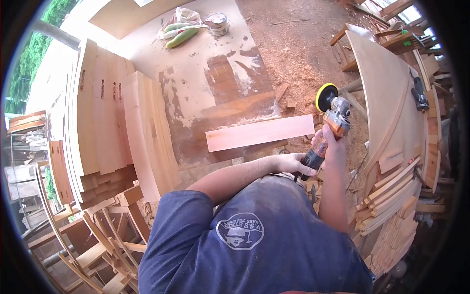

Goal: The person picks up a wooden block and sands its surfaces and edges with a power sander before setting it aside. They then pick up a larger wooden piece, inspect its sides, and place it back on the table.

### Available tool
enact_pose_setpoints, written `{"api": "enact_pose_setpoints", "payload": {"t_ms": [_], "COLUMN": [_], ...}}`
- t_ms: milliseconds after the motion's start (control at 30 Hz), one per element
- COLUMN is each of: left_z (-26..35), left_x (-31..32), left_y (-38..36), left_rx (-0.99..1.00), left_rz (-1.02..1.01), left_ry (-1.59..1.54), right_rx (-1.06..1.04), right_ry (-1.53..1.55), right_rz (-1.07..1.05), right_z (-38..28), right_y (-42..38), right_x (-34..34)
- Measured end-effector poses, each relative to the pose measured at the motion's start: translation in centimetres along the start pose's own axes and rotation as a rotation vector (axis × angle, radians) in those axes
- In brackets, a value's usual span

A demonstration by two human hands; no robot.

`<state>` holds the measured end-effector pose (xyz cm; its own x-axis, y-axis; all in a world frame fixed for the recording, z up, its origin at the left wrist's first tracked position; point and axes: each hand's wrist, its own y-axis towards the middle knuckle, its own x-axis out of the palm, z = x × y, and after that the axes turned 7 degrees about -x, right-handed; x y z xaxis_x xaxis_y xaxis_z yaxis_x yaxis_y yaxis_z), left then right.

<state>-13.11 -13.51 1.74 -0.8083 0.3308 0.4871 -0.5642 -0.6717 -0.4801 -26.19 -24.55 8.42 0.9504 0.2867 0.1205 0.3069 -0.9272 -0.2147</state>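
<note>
I hold an orange and grey angle grinder (332,117) with a yellow sanding disc off the right edge of the workbench. My right hand (336,146) wraps its body just behind the head. My left hand (292,164) grips the black rear handle lower down. A pale, flat wooden board (259,133) lies on the dusty bench (196,83), to the left of the disc and apart from it.
Stacks of curved, slotted wooden slats (105,127) fill the left side of the bench. A tin (217,23) and green vegetables in a bag (181,33) sit at the far end. Curved panels, cut strips (391,196) and another tool (419,93) stand right. Chair frames (103,245) are lower left.
</note>
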Motion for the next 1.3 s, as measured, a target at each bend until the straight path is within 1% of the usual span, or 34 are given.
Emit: {"api": "enact_pose_setpoints", "payload": {"t_ms": [67,100,133,200,233,333,367,400,467,500,533,567,600,667,700,733,767,800,833,867,933,1033,1067,1133,1167,1267,1300], "left_z": [-1.1,-1.6,-1.9,-3.2,-3.8,-3.5,-2.9,-2.4,-5.0,-4.3,-4.0,-3.7,-4.7,-6.1,-6.6,-7.8,-8.3,-7.2,-5.6,-5.3,-6.5,-6.9,-7.3,-7.1,-7.4,-10.5,-12.0], "left_x": [-0.7,-0.6,-0.6,-0.1,0.0,-0.5,-0.7,-1.6,-3.9,-3.6,-3.9,-4.2,-5.2,-7.1,-8.0,-9.4,-10.9,-10.7,-10.7,-11.0,-10.4,-9.8,-9.3,-7.2,-6.0,-1.7,-0.1], "left_y": [-1.4,-1.9,-2.5,-3.3,-3.5,-6.2,-7.7,-8.8,-9.2,-11.2,-12.4,-13.0,-12.4,-11.6,-11.1,-9.9,-9.1,-9.5,-9.9,-9.6,-9.6,-9.2,-9.0,-9.3,-9.5,-11.0,-11.7], "left_rx": [-0.049,-0.037,0.0,0.108,0.149,0.141,0.135,0.089,0.269,0.198,0.124,0.049,-0.003,-0.031,-0.073,-0.108,-0.163,-0.277,-0.388,-0.376,-0.396,-0.435,-0.449,-0.528,-0.569,-0.598,-0.609], "left_rz": [0.012,0.009,0.0,0.071,0.115,0.251,0.273,0.224,0.426,0.642,0.77,0.886,0.993,1.133,1.167,1.225,1.204,1.109,1.026,1.059,1.09,1.141,1.164,1.181,1.188,1.313,1.34], "left_ry": [-0.09,-0.124,-0.056,-0.03,-0.014,0.272,0.381,0.482,0.599,0.788,0.892,0.994,1.091,1.27,1.278,1.329,1.316,1.23,1.136,1.161,1.209,1.224,1.22,1.048,0.956,0.703,0.626], "right_rx": [-0.069,-0.044,-0.069,-0.12,-0.109,-0.051,0.069,0.097,0.133,0.141,0.147,0.153,0.17,0.189,0.29,0.336,0.362,0.392,0.383,0.385,0.404,0.414,0.408,0.407,0.378,0.48,0.517], "right_ry": [0.03,0.017,-0.02,-0.098,-0.148,-0.234,-0.125,-0.064,0.023,0.149,0.274,0.397,0.486,0.673,0.594,0.409,0.316,0.217,0.283,0.349,0.384,0.404,0.44,0.505,0.589,0.75,0.585], "right_rz": [-0.081,-0.122,-0.094,-0.052,-0.069,0.041,0.015,-0.019,-0.048,-0.108,-0.154,-0.188,-0.247,-0.354,-0.272,-0.065,-0.083,-0.102,-0.095,-0.095,-0.123,-0.158,-0.238,-0.408,-0.516,-0.811,-0.723], "right_z": [-0.2,0.6,1.3,2.4,2.2,3.4,3.2,3.2,4.8,4.7,4.2,3.8,3.2,1.9,2.4,3.4,4.9,6.0,6.5,7.0,6.0,5.4,4.7,3.8,4.3,2.3,2.2], "right_y": [-0.9,-0.9,-1.4,-2.6,-3.0,-3.5,-3.7,-4.1,-3.9,-4.0,-4.1,-4.5,-4.7,-4.5,-3.9,-3.5,-3.1,-2.6,-2.6,-2.8,-2.1,1.7,3.1,6.1,7.8,10.2,10.8], "right_x": [1.7,1.7,2.2,3.9,4.5,5.9,6.1,6.0,4.3,3.6,2.7,1.7,1.2,0.4,-0.8,-1.1,-2.3,-3.7,-4.1,-3.9,-4.4,-5.1,-5.3,-5.1,-4.9,-1.1,0.1]}}
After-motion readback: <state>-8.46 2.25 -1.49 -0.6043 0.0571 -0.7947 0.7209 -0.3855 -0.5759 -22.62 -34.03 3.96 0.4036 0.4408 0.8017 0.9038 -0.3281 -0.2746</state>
